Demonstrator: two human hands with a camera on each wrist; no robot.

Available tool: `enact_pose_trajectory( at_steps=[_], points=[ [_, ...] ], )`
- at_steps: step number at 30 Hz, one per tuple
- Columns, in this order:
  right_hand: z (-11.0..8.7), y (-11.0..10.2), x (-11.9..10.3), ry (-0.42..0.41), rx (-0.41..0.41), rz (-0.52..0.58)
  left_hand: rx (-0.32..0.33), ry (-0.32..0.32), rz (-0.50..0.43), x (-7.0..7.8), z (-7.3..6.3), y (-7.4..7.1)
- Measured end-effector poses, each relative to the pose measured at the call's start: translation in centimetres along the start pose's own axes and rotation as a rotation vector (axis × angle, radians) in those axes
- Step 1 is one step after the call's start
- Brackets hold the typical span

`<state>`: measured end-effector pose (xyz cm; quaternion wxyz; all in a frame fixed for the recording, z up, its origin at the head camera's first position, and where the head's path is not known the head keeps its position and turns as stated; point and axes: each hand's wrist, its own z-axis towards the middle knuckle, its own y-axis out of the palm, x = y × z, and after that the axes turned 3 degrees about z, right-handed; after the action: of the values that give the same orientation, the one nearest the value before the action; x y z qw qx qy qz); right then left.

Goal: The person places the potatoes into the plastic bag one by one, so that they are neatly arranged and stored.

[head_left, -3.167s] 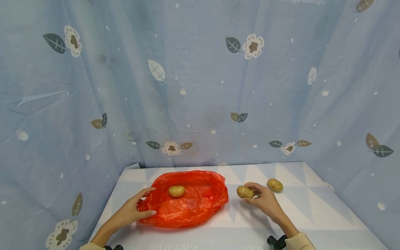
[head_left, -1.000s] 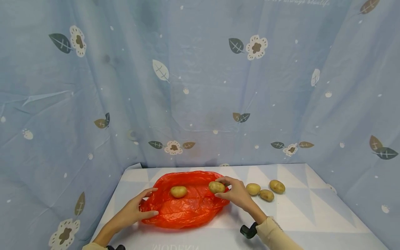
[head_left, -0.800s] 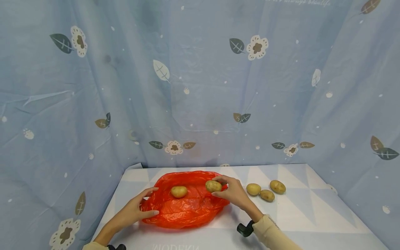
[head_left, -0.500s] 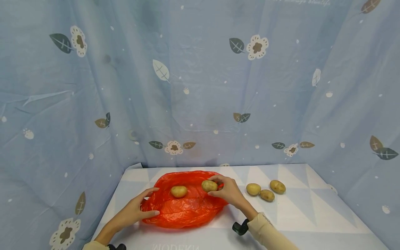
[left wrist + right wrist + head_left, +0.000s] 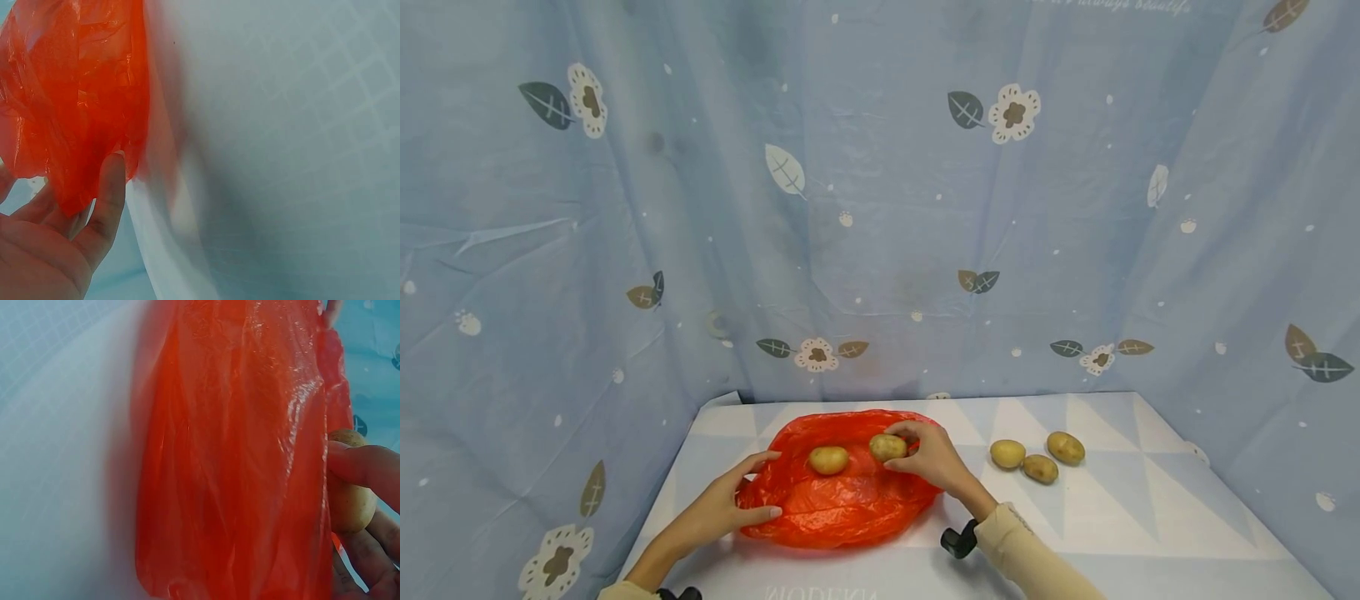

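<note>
Our left hand (image 5: 721, 503) grips red plastic bag (image 5: 850, 510), right hand (image 5: 936, 458) pinches potato (image 5: 886, 447); worktop (image 5: 1120, 521) reads flipped, cropped "MODERN".

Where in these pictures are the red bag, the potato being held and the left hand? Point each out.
Red bag (image 5: 842, 525), head view: on its near side.
Held potato (image 5: 886, 447), head view: middle of its exposed skin.
Left hand (image 5: 715, 504), head view: back of the hand.
</note>
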<state>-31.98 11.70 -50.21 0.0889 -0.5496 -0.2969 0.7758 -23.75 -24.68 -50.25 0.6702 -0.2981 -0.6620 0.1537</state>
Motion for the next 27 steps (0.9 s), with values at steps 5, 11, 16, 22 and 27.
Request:
enact_pose_trajectory(
  at_steps=[5, 11, 16, 22, 27],
  points=[
    [0.5, 0.6, 0.2, 0.001, -0.016, 0.011, -0.003, 0.007, 0.007, -0.1, -0.1, 0.0],
    [1.2, 1.2, 0.3, -0.016, -0.021, -0.018, -0.006, 0.031, 0.005, -0.3, 0.0, 0.0],
    [1.9, 1.6, 0.5, -0.014, -0.002, -0.058, -0.022, 0.072, -0.004, -0.6, 0.1, -0.1],
    [2.2, 2.2, 0.7, -0.008, -0.017, -0.055, -0.027, 0.064, -0.004, -0.7, 0.3, 0.0],
    [2.5, 2.5, 0.6, 0.031, -0.041, -0.029, -0.023, 0.066, -0.004, -0.7, 0.3, 0.1]
  ],
)
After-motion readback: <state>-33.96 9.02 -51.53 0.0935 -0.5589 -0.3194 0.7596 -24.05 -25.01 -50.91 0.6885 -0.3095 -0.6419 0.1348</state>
